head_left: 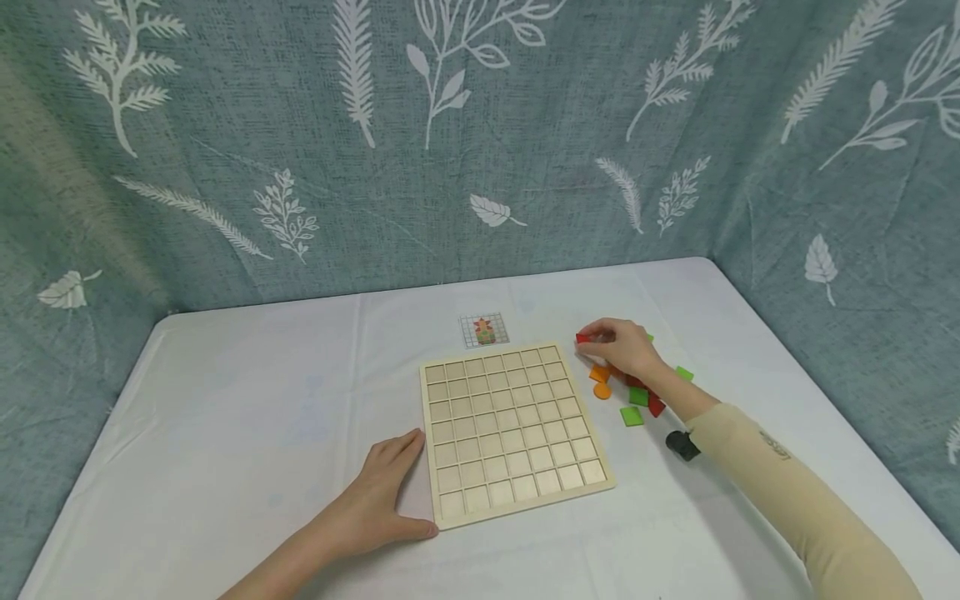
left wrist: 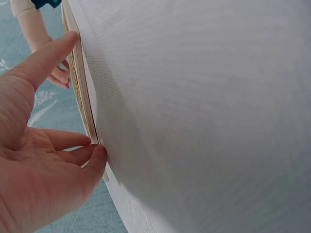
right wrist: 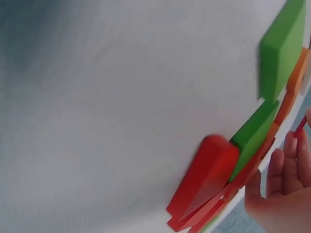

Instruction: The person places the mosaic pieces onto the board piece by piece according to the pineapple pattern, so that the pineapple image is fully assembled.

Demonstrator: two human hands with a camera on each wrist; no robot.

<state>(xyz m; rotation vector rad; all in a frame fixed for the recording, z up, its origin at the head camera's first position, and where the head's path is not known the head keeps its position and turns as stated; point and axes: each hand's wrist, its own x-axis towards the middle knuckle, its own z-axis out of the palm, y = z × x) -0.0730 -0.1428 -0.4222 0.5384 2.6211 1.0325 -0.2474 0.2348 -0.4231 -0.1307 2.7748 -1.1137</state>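
A pale wooden grid board (head_left: 517,429) lies on the table with its squares bare. My left hand (head_left: 378,500) rests against its left edge, thumb near the front corner and fingers farther up. In the left wrist view, the left hand (left wrist: 53,145) touches the side of the board (left wrist: 80,77) with thumb and fingertips spread apart. Beyond the board's far right corner, my right hand (head_left: 622,346) pinches a small red tile (head_left: 582,338) above the table. The right wrist view shows this red tile (right wrist: 300,127) edge-on between the fingers of the right hand (right wrist: 286,189).
Loose tiles lie right of the board: orange squares (head_left: 598,373), an orange disc (head_left: 602,390), green squares (head_left: 632,416) and red pieces (head_left: 656,405). Some hide under the right arm. A small pattern card (head_left: 483,331) lies behind the board. Black pieces (head_left: 681,445) sit beside the right sleeve.
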